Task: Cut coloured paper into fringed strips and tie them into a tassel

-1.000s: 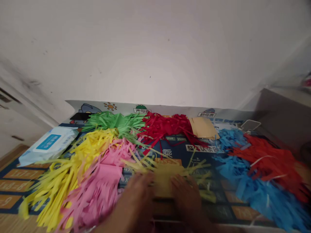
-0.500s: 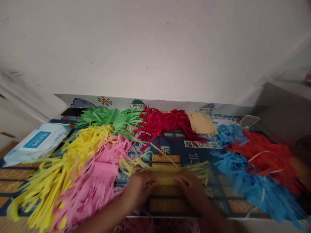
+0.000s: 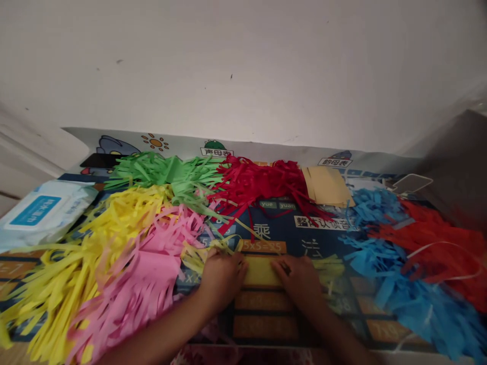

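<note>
Between my hands a yellow fringed paper piece (image 3: pixel 262 271) is stretched above the printed mat (image 3: pixel 262 327), its cut strips sticking out past both hands. My left hand (image 3: pixel 221 276) grips its left part with curled fingers. At its right part, my right hand (image 3: pixel 299 279) pinches the paper with thumb and fingers. Pink fringed paper (image 3: pixel 155 266) lies just left of my left hand, with a yellow fringed pile (image 3: pixel 102 238) beyond it. Red fringed paper (image 3: pixel 264 182) sits behind my hands.
Green fringed paper (image 3: pixel 163 170) and a wipes packet (image 3: pixel 41 213) are at the left. Tan paper sheets (image 3: pixel 329 186) lie behind. Blue fringes (image 3: pixel 426 304) and orange-red fringes (image 3: pixel 445 246) cover the right side. A pale wall (image 3: pixel 243 66) rises behind the mat.
The view has shifted, and the things at the sides sit farther outward. Both hands still hold the yellow paper, which looks less blurred and slightly more exposed between them.
</note>
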A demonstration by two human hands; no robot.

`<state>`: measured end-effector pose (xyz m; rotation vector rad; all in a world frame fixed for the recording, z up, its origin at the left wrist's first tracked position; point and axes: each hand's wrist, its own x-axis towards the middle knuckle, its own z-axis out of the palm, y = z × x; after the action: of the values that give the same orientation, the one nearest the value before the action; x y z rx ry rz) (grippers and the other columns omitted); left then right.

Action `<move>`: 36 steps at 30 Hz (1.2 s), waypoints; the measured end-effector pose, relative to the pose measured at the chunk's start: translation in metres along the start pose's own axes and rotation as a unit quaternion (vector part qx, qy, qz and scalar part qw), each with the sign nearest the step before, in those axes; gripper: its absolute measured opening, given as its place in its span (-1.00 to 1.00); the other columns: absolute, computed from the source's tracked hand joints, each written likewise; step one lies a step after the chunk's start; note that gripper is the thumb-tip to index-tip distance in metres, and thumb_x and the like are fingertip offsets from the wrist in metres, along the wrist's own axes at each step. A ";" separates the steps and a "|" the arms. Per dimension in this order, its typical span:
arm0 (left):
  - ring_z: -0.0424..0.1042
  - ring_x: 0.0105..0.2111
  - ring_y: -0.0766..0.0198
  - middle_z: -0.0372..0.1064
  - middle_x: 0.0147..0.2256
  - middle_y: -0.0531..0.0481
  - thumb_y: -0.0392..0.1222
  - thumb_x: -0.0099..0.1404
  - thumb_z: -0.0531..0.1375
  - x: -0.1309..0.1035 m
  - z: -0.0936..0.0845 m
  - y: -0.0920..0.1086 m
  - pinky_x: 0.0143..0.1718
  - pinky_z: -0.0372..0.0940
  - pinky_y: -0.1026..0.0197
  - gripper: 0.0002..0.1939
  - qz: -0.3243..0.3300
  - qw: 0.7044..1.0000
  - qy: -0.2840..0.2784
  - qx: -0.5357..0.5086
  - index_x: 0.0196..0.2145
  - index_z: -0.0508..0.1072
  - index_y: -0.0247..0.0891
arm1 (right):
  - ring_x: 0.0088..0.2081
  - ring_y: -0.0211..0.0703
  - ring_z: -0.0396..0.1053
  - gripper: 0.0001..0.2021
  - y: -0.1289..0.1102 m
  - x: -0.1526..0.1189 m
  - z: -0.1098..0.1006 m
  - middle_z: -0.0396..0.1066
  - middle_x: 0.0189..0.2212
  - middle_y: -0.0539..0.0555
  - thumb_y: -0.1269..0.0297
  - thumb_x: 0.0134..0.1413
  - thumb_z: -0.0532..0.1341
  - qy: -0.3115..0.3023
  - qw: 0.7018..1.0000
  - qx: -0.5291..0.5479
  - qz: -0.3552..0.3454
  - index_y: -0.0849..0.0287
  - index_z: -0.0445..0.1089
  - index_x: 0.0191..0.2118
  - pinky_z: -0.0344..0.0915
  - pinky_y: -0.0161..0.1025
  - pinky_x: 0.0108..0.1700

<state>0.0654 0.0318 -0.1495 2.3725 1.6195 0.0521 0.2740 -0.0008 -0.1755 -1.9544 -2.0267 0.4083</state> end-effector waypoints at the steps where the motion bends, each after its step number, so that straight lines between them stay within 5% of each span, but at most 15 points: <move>1: 0.49 -0.42 0.07 0.53 -0.48 -0.10 -0.12 0.33 0.10 0.000 0.001 0.000 -0.17 0.18 0.01 -0.77 0.000 1.000 -0.001 0.000 -0.32 0.53 -0.22 | -0.45 -0.14 0.38 -0.78 0.000 -0.001 0.001 0.53 -0.49 -0.03 0.19 0.20 0.17 0.006 1.000 0.005 -0.004 0.08 0.49 -0.42 0.04 -0.21 -0.26; 7: 0.43 -0.51 0.15 0.48 -0.55 -0.01 -0.17 0.30 0.14 -0.002 0.006 -0.002 -0.26 0.17 0.05 -0.84 0.039 0.997 0.059 0.028 -0.37 0.49 -0.22 | -0.52 -0.16 0.35 -0.70 0.006 0.004 0.006 0.49 -0.55 -0.03 0.15 0.23 0.12 0.038 0.999 -0.011 -0.034 0.08 0.45 -0.48 0.04 -0.19 -0.32; 10: 0.44 -0.28 0.09 0.51 -0.32 -0.06 -0.24 0.29 0.17 0.000 0.002 0.000 -0.15 0.15 0.00 -0.92 0.070 0.992 0.094 0.046 -0.28 0.48 -0.19 | -0.54 -0.15 0.33 -0.71 0.019 0.009 -0.009 0.45 -0.61 -0.01 0.14 0.22 0.12 0.053 0.998 -0.036 -0.019 0.10 0.44 -0.48 0.08 -0.18 -0.34; 12: 0.39 -0.17 0.07 0.48 -0.24 -0.04 -0.27 0.27 0.20 0.002 -0.003 0.000 -0.07 0.12 -0.02 -0.93 0.154 0.982 0.088 0.066 -0.29 0.48 -0.17 | -0.44 -0.07 0.38 -0.76 0.024 0.006 -0.022 0.49 -0.49 0.08 0.17 0.21 0.11 0.133 0.989 -0.070 -0.006 0.15 0.45 -0.34 0.12 -0.14 -0.28; 15: 0.36 -0.22 0.12 0.45 -0.36 -0.01 -0.31 0.24 0.22 0.003 -0.012 0.000 0.01 0.10 0.00 -0.94 0.304 0.944 0.035 0.124 -0.37 0.48 -0.22 | -0.24 0.00 0.38 -0.77 0.013 -0.013 -0.029 0.48 -0.26 0.18 0.33 0.19 0.04 0.209 0.967 -0.086 -0.116 0.20 0.39 -0.12 0.17 -0.10 -0.17; 17: 0.35 -0.24 0.10 0.43 -0.40 -0.03 -0.28 0.23 0.22 0.001 -0.016 0.002 0.08 0.04 -0.06 -0.95 0.338 0.927 0.008 0.161 -0.35 0.50 -0.26 | -0.20 -0.07 0.36 -0.71 0.001 -0.026 -0.021 0.46 -0.20 0.14 0.46 0.11 0.02 0.148 0.959 -0.052 -0.234 0.16 0.36 -0.09 0.21 -0.15 -0.14; 20: 0.36 -0.27 0.05 0.43 -0.36 -0.13 -0.11 0.23 0.21 -0.008 -0.016 0.010 0.13 -0.04 -0.19 -0.77 0.315 0.929 -0.005 0.194 -0.29 0.53 -0.34 | -0.17 -0.10 0.34 -0.66 -0.004 -0.027 -0.006 0.46 -0.19 0.13 0.54 -0.05 0.06 0.059 0.957 -0.012 -0.285 0.17 0.36 -0.12 0.21 -0.15 -0.09; 23: 0.37 -0.28 0.04 0.43 -0.34 -0.16 -0.14 0.24 0.18 -0.017 -0.009 0.016 0.12 -0.04 -0.24 -0.76 0.259 0.946 0.017 0.194 -0.25 0.52 -0.37 | -0.21 -0.07 0.35 -0.72 0.011 -0.012 -0.008 0.47 -0.27 0.11 0.54 -0.07 0.10 0.029 0.969 -0.023 -0.243 0.17 0.38 -0.21 0.16 -0.09 -0.08; 29: 0.39 -0.26 0.07 0.44 -0.34 -0.08 -0.38 0.22 0.15 -0.017 0.005 0.011 0.11 -0.02 -0.28 -0.88 0.200 0.966 0.076 0.143 -0.32 0.48 -0.28 | -0.13 -0.05 0.35 -0.66 0.011 -0.014 -0.035 0.48 -0.19 0.10 0.56 -0.10 0.09 0.058 0.973 -0.030 -0.220 0.15 0.38 -0.16 0.06 -0.05 0.02; 33: 0.37 -0.28 0.08 0.43 -0.39 -0.06 -0.32 0.23 0.15 -0.014 0.005 0.006 0.13 -0.08 -0.33 -0.90 0.200 0.968 0.115 0.100 -0.37 0.47 -0.24 | -0.05 -0.04 0.32 -0.64 -0.009 -0.022 -0.022 0.45 -0.08 0.13 0.53 -0.07 0.13 0.044 0.955 -0.047 -0.289 0.14 0.36 -0.09 0.01 -0.05 0.08; 36: 0.38 -0.28 0.12 0.45 -0.39 -0.02 -0.29 0.24 0.14 -0.013 0.001 0.001 0.13 -0.08 -0.31 -0.89 0.209 0.967 0.130 0.073 -0.37 0.48 -0.22 | -0.15 -0.05 0.34 -0.73 -0.002 -0.013 -0.012 0.49 -0.20 0.12 0.51 -0.03 0.13 0.089 0.963 -0.055 -0.248 0.16 0.38 -0.17 0.05 -0.06 -0.01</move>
<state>0.0616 0.0192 -0.1486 2.8870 1.2235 0.3487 0.2771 -0.0143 -0.1643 -1.3954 -2.3494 0.0024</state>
